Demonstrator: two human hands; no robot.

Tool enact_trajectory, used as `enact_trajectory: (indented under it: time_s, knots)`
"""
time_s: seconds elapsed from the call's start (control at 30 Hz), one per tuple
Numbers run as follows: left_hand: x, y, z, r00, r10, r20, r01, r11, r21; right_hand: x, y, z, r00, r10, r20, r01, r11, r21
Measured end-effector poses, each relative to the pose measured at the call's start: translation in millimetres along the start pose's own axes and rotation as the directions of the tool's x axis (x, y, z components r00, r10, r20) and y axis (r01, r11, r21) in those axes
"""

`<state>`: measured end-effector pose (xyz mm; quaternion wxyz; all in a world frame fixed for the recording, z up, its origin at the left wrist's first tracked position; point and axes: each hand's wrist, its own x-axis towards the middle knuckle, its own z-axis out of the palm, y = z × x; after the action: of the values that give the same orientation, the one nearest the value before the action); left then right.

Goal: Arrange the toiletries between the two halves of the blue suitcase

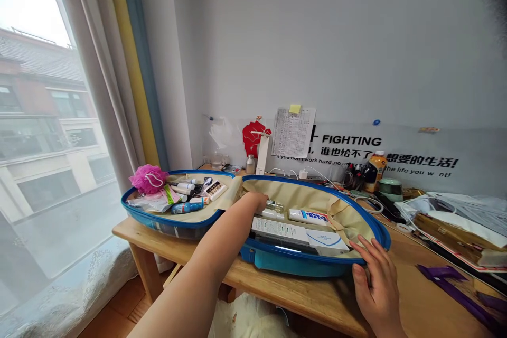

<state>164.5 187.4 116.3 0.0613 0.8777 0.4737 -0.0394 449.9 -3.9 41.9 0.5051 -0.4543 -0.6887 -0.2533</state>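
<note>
Two bare hands work at an open blue hard-shell travel case (289, 265), laid flat in two halves on a wooden bench (178, 240). Left hand (253, 203) reaching in from the lower left over the right-hand half, grip curled downward just beside a small glass bottle (275, 206); whether that grip holds anything, impossible to tell. Right hand (376, 288) at the near right edge of the case, grip open, fingers (366, 249) spread against the blue rim. Close by, on beige lining, a toothpaste tube (308, 216) and a white boxed carton (279, 232). In the other half, a pink shower puff (148, 178) and a blue tube (188, 206) among packed toiletries. Behind, a bottle of orange juice (375, 171) on the bench, below a wall poster (348, 141).
</note>
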Motion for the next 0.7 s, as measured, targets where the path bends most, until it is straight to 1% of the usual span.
enact_trajectory:
  time_s: [0.1, 0.23, 0.33, 0.4, 0.5, 0.53, 0.6, 0.67, 0.7]
  knots:
    - [0, 2, -1.6, 0.992, -0.075, 0.098, 0.078, 0.997, -0.029, 1, -1, 0, 1.000, -0.010, -0.006, 0.010, 1.000, -0.004]
    - [-3, 7, -2.6, 0.985, -0.137, 0.107, 0.145, 0.986, -0.078, 1, -1, 0, 1.000, -0.004, 0.001, 0.004, 1.000, 0.000]
    - [-7, 16, -3.9, 0.981, -0.175, 0.081, 0.183, 0.978, -0.103, 1, 0, 0, 1.000, -0.011, 0.000, 0.011, 1.000, 0.006]
    - [-9, 23, -8.6, 0.981, -0.190, 0.042, 0.193, 0.975, -0.111, 1, 1, 0, 1.000, -0.014, -0.003, 0.014, 1.000, 0.002]
    - [-15, 24, -26.4, 0.976, -0.208, -0.069, 0.199, 0.973, -0.115, 0, 2, 0, 1.000, -0.017, -0.003, 0.017, 1.000, -0.002]
    - [-18, 20, -35.0, 0.968, -0.223, -0.114, 0.210, 0.971, -0.114, 0, 2, 1, 1.000, -0.017, 0.000, 0.017, 1.000, -0.002]
    - [-30, 2, -52.7, 0.944, -0.273, -0.187, 0.257, 0.960, -0.109, -1, 2, 1, 1.000, -0.014, 0.001, 0.014, 1.000, -0.003]
    - [-48, -26, -66.7, 0.914, -0.341, -0.219, 0.327, 0.940, -0.101, 0, 2, 2, 1.000, -0.015, -0.009, 0.015, 1.000, -0.003]
    - [-59, -41, -70.7, 0.901, -0.374, -0.219, 0.362, 0.927, -0.096, 0, 1, 2, 1.000, -0.015, -0.016, 0.015, 1.000, -0.001]
